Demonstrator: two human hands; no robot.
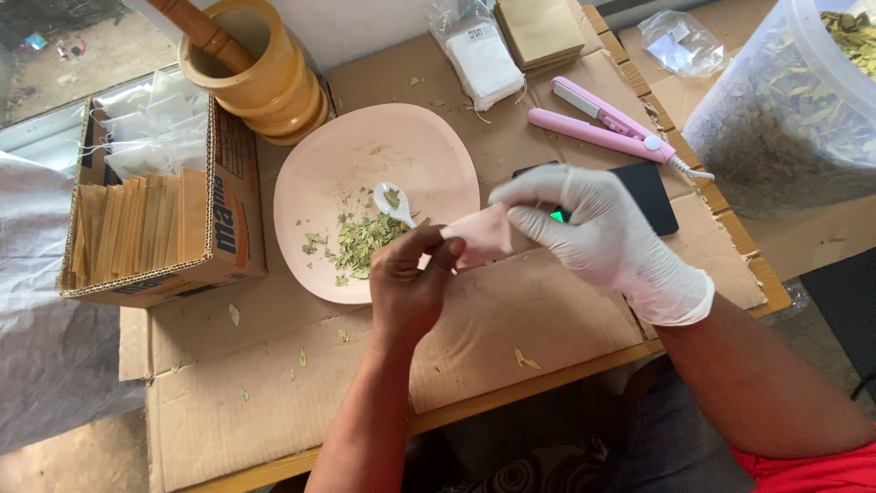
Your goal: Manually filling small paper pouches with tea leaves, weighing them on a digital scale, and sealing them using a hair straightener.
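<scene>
My bare left hand [412, 278] and my white-gloved right hand [593, 228] both pinch a small pale pink sachet [484, 234], held over the right edge of a pink plate [365, 155]. The plate holds a heap of crushed dried green leaves [360, 242] and a small white spoon [392, 203] with leaf bits in its bowl. A black flat device [652, 194] lies under my right hand, partly hidden by it.
A wooden mortar with a pestle [255, 64] stands at the back. A cardboard box [151, 215] of tan sachets sits left. A pink heat sealer [607, 128], packets of white bags [484, 59], and a clear tub of dried leaves [794, 100] lie to the right.
</scene>
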